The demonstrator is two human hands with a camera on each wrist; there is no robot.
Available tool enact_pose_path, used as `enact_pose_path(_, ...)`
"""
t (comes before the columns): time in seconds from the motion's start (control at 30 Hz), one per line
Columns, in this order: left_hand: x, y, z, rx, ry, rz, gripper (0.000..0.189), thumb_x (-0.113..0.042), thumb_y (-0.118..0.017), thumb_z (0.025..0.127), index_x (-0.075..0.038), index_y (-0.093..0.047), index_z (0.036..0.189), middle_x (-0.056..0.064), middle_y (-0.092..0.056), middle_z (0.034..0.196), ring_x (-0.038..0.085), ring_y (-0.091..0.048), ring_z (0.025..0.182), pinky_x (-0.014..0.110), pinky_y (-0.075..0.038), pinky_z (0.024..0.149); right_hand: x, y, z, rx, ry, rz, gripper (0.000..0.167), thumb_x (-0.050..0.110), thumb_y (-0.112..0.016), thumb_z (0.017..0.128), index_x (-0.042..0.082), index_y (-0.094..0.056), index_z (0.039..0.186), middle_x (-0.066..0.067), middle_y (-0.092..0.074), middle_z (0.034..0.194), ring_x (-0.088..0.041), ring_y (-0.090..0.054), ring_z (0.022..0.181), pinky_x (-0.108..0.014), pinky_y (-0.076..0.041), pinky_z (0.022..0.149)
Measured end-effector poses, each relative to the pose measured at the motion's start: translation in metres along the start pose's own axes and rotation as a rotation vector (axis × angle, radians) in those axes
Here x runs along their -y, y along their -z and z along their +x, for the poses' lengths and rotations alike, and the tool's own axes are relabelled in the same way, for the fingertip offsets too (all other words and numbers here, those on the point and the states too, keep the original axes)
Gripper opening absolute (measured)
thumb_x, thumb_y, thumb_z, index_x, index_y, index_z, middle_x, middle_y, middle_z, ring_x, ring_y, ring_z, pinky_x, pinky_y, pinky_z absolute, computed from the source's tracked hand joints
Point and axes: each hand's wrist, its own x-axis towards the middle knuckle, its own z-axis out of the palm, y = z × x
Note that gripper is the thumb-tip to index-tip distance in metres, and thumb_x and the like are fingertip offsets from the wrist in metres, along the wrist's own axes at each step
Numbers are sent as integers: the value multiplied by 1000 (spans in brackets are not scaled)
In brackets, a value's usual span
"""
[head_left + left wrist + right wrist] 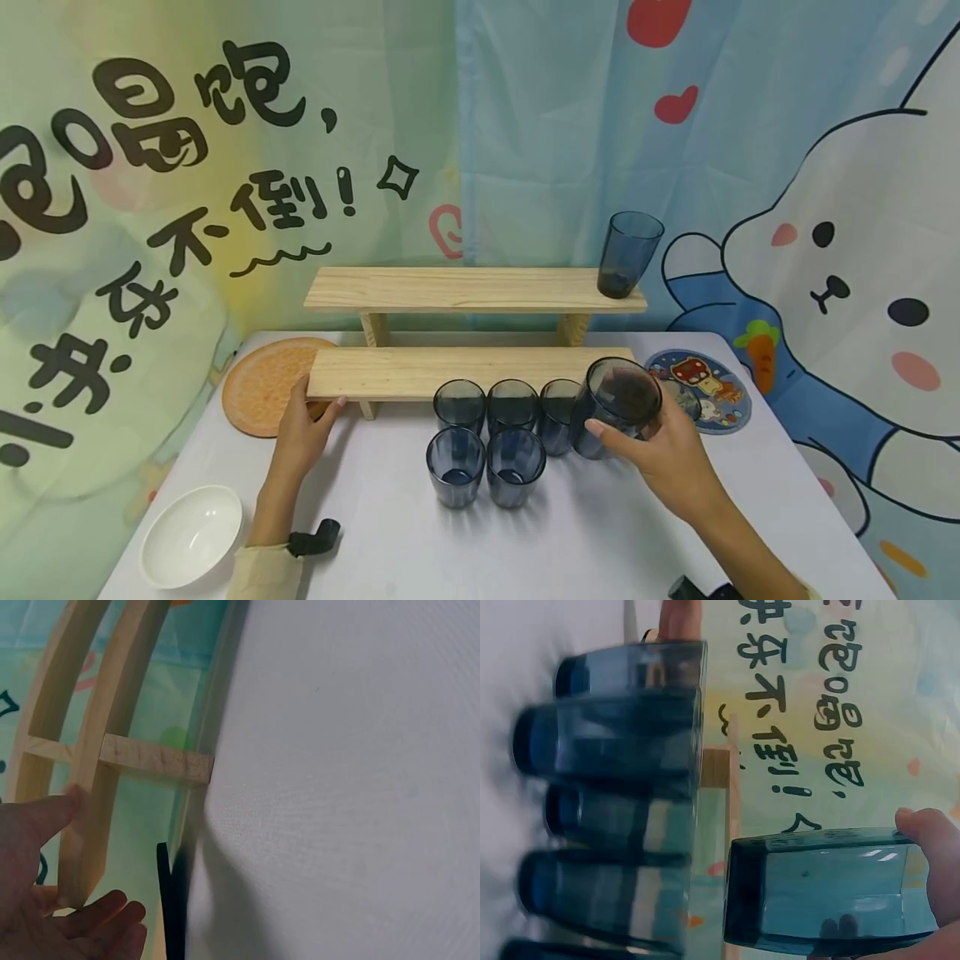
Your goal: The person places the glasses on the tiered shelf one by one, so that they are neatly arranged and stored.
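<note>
My right hand grips a dark blue drinking glass by its side, raised beside the other glasses. In the right wrist view this glass is clear of the table, with a thumb near its rim and fingertips showing through the far wall. My left hand holds the left end of the lower board of a two-tier wooden shelf. Its thumb presses one face of the board in the left wrist view. Several matching glasses stand upright in front of the shelf. Another glass stands on the upper board's right end.
A round orange mat lies behind my left hand, and a blue patterned round mat lies beyond my right. A white bowl sits at the front left of the white table. Behind hangs a printed curtain.
</note>
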Motion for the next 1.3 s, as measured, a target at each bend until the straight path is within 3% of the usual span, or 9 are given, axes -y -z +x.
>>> enact_pose_path(0.03,0,1,0,0,1,3,80,-26,-60,110,3,-11,166,34,-32,163,48,-44,147,57,-40,121,2,1,5,0,18,-21,80,28,-82,96,4,-36,156,-17,-48,151,-37,-50,145,-15,-47,108)
enact_pose_path(0.17,0,3,0,1,8,27,81,-28,-60,110,4,-10,166,35,-31,163,48,-43,148,58,-38,122,9,4,27,-4,102,-43,75,26,-81,96,4,-39,154,-17,-51,148,-35,-52,141,-16,-49,108)
enact_pose_path(0.27,0,3,0,-4,10,35,82,-28,-60,110,4,-10,166,35,-30,164,49,-42,148,58,-37,122,13,4,46,-6,160,5,70,20,-80,97,3,-42,153,-17,-51,148,-34,-52,140,-4,-45,98)
enact_pose_path(0.33,1,3,0,-6,7,29,81,-28,-60,110,4,-10,166,35,-31,163,49,-43,148,58,-39,122,15,5,59,-5,169,39,70,20,-79,97,3,-41,154,-17,-50,150,-33,-50,143,-5,-45,100)
enact_pose_path(0.53,3,2,-2,-2,6,-1,80,-25,-60,110,3,-11,166,34,-32,163,48,-44,147,57,-41,120,22,8,98,-12,159,15,71,31,-78,99,6,-41,154,-15,-52,147,-26,-55,135,-11,-49,96)
enact_pose_path(0.67,3,1,-1,-4,2,-11,80,-25,-61,109,3,-11,166,34,-32,163,48,-45,147,56,-42,120,27,10,124,-31,167,-20,71,37,-77,99,6,-42,152,-14,-53,143,-18,-55,121,-21,-50,93)
enact_pose_path(0.8,3,-1,0,-5,-7,-24,79,-23,-62,109,4,-13,165,35,-32,163,48,-45,146,56,-43,119,31,11,147,-60,167,-42,71,41,-77,98,5,-44,150,-16,-52,140,-21,-53,115,-34,-48,92)
enact_pose_path(1.0,3,0,2,-3,-1,-22,79,-23,-61,109,3,-13,166,34,-33,163,48,-45,146,55,-43,120,32,9,177,-94,129,-48,77,48,-76,97,3,-43,150,-19,-49,147,-33,-51,128,-48,-48,101)
enact_pose_path(1.3,2,1,1,-2,-10,-22,80,-23,-61,109,4,-12,165,34,-33,163,47,-46,146,55,-43,119,29,-1,206,-159,98,-56,81,50,-76,96,2,-42,151,-21,-49,147,-37,-50,134,-53,-48,107)
